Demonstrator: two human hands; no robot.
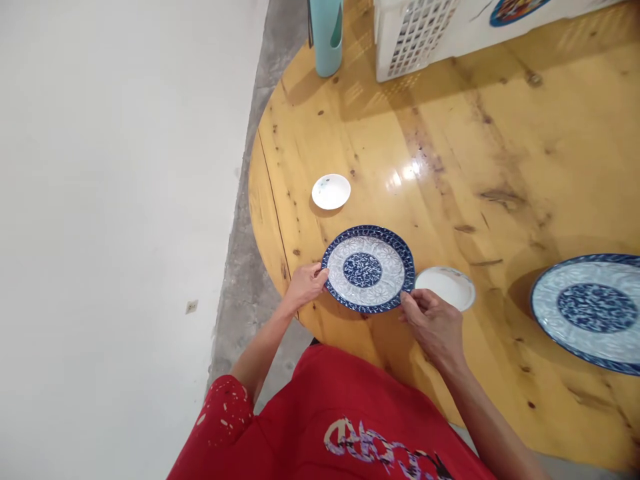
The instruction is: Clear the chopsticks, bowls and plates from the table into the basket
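A blue-and-white patterned plate [367, 270] is held by its rim between my two hands, over the near left part of the table. My left hand [306, 285] pinches the left edge, thumb on top. At the lower right edge my right hand [434, 325] grips the rim between thumb and fingers. Partly behind the right hand is a white shallow dish [447, 287] with a thin decorated rim. Beyond the plate lies a small white dish [331, 192] with a faint green motif. Whether the held plate touches the table is hard to tell.
On the right, a larger blue-and-white plate [595, 310] runs out of view. A white plastic basket [425, 40] and a light-blue cylindrical container [329, 40] stand at the back of the round wooden table [440, 200]. A white wall [120, 167] rises on the left.
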